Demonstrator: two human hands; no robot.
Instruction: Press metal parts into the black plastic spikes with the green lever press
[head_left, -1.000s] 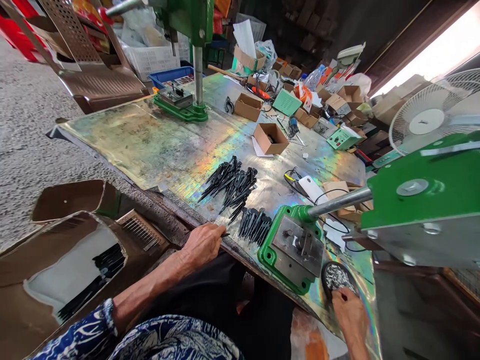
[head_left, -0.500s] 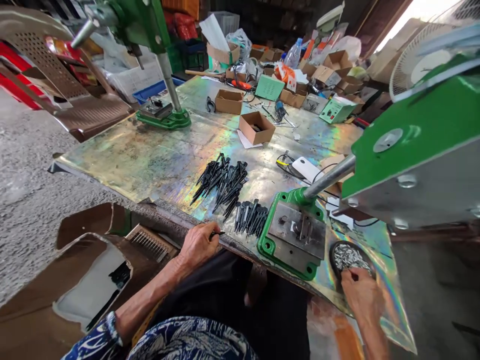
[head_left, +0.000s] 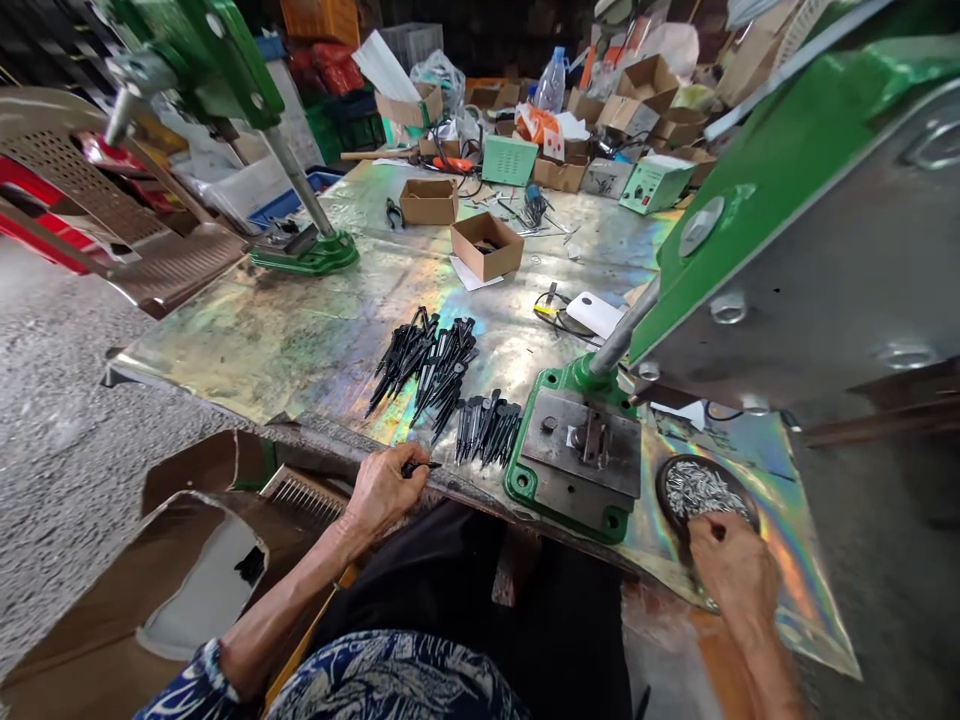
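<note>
Closed around a small black piece (head_left: 421,466), my left hand (head_left: 384,490) is at the table's front edge. My right hand (head_left: 731,565) has its fingers pinched together at the near rim of a round dark dish (head_left: 670,510) full of small silver parts (head_left: 701,487); what the fingertips hold is too small to make out. Between the hands stands a green press base (head_left: 525,480) with a metal plate and fixture (head_left: 592,440). A row of black pieces (head_left: 487,428) lies at its left, and looser piles of them (head_left: 431,360) lie behind.
The press's green head (head_left: 750,220) hangs over the right side. A second green press (head_left: 304,255) stands at the back left. Small cardboard boxes (head_left: 487,262), a white object (head_left: 595,315) and cables lie farther back. An open carton (head_left: 82,620) is below left.
The view has shifted slightly, moving the table contents left in the picture. My right hand has drawn back a little toward the dish's near rim. My left hand keeps its black piece.
</note>
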